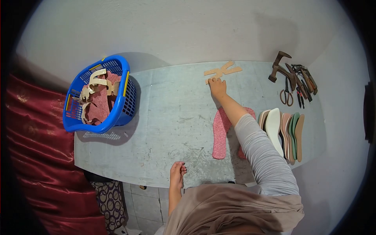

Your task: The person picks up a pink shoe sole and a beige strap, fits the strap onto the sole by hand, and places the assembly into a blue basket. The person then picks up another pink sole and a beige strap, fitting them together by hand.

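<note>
My right hand reaches to the far side of the table, its fingers bent and closed on the near end of a tan X-shaped sandal strap. The strap lies flat by the wall; the fingers hide part of it. My left hand hovers near the table's front edge with fingers curled in and nothing seen in them. Under my right forearm lie two pink speckled sole pieces. The left sole piece shows most of its length, while my sleeve covers much of the right sole piece.
A blue basket at the left holds pink sole pieces and pale straps. At right stands a row of several shoe soles. Behind them are an iron shoe anvil, scissors and several hand tools. A red curtain hangs at left.
</note>
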